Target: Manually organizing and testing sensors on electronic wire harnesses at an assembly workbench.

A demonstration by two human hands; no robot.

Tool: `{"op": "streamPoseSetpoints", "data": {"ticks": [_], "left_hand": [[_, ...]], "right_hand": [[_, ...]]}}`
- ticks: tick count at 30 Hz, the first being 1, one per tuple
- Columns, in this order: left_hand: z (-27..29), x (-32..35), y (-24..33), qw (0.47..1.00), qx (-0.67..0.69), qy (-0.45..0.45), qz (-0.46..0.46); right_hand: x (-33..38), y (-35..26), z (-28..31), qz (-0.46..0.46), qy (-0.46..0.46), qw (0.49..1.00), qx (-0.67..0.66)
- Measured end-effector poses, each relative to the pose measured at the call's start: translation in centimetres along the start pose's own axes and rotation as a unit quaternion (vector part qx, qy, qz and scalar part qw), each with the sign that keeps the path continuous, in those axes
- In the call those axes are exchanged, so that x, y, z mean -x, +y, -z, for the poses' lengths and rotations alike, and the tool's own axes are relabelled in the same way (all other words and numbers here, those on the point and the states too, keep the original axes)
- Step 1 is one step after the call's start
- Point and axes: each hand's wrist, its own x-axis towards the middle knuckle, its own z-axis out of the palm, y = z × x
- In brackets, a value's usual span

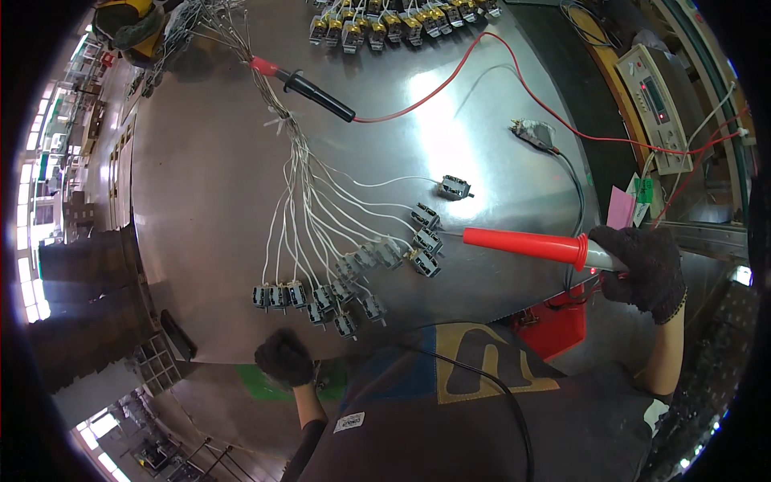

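While I watch from the head view, the right hand [640,269] in a dark knit glove has its fingers wrapped tight around the grey grip of a long red test probe [526,243]. That probe lies nearly level, tip pointing left, ending just beside a small grey switch part [428,241] on the shiny steel table [209,201]. I can't tell if the tip touches it.

Left hand [284,357], also dark-gloved, sits at the near table edge, fingers curled into a fist; can't tell if anything is inside.

A bundle of thin white wires [301,193] fans out from the far left down to a curved row of small grey switch parts [321,299], near centre. One more wired part [454,188] sits apart, farther right.

A second black-handled probe with a red tip [309,87] lies far, its red lead [482,56] looping right. A row of yellow-and-grey components [393,26] lines the far edge. Beige tester box [654,108] is far right, red box [562,325] near right below the table edge. Another person's gloved hand [132,28] is far left.
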Motion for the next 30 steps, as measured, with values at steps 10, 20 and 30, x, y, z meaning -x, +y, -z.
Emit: {"op": "streamPoseSetpoints", "data": {"ticks": [10,20,30], "left_hand": [[0.2,-0.4,0.6,1.0,-0.003,-0.017,-0.006],[0.1,-0.5,0.4,1.0,-0.009,-0.013,-0.007],[-0.4,-0.1,-0.4,0.999,-0.008,-0.001,-0.044]], "right_hand": [[0.0,0.0,-0.7,-0.003,-0.033,0.999,-0.01],[0.0,-0.8,-0.8,-0.003,-0.007,1.0,-0.007],[1.8,-0.8,-0.8,-0.036,-0.038,0.997,-0.057]]}}
